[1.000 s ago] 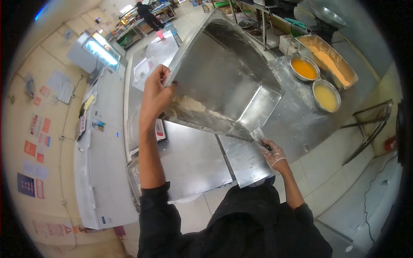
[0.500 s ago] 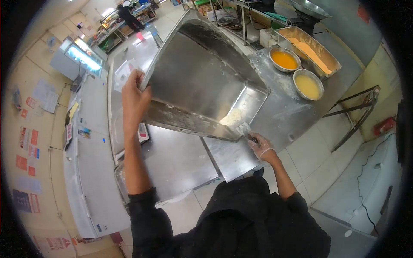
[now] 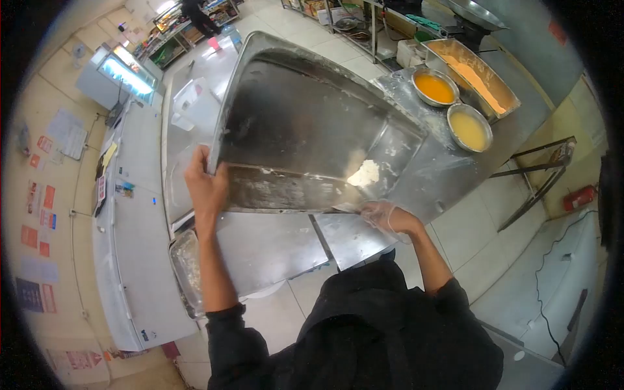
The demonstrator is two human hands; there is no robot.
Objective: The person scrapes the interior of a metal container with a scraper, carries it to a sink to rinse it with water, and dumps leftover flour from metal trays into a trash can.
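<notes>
A large metal tub (image 3: pixel 292 120) is tilted over the steel table, its inside facing me. My left hand (image 3: pixel 207 182) is closed on the tub's left rim. At the tub's near right corner is my right hand (image 3: pixel 385 218), in a clear glove, with closed fingers. The scraper it held in the earlier frames is mostly hidden now; a pale edge shows beside the fingers. A small heap of whitish flour (image 3: pixel 365 173) lies in the tub's right end, with faint dust around it.
Bowls of orange liquid (image 3: pixel 435 88) and pale yellow liquid (image 3: pixel 469 130) stand at the right, beside a tray of orange crumbs (image 3: pixel 474 78). A glass-like tray (image 3: pixel 187 270) is at the left edge. Another person (image 3: pixel 198 16) stands far back.
The flour along the tub's near wall has been gathered into a heap at the right end. The tub's left side has come lower, and my right hand has moved slightly left, against the near corner.
</notes>
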